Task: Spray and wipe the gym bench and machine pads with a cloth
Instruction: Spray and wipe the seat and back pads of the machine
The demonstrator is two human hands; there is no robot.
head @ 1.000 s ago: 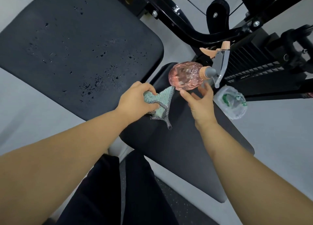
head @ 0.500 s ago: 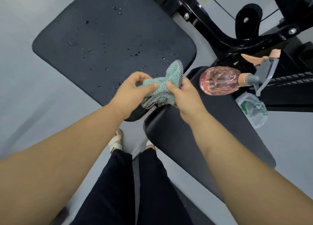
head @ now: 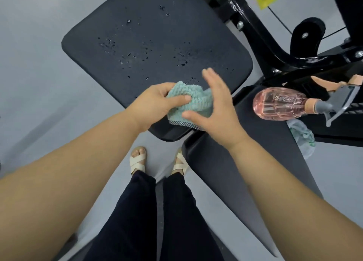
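Note:
My left hand (head: 157, 103) grips a bunched teal cloth (head: 193, 101) over the near edge of the wide black pad (head: 157, 50), which is speckled with spray droplets. My right hand (head: 220, 111) is beside the cloth with fingers straight and spread, palm against its right side. A pink spray bottle (head: 279, 103) with a grey trigger lies on its side on the narrow black bench pad (head: 255, 162) to the right, apart from both hands.
The black machine frame (head: 275, 50) with bolts and a yellow tag runs along the top right. A crumpled clear plastic bag (head: 302, 139) lies on the floor beside the narrow pad. My legs and sandalled feet (head: 138, 160) stand between the two pads on grey floor.
My right hand has let go of the cloth and its fingers have straightened. My left hand has gathered the cloth into a bunch. The view has shifted back, so my feet now show.

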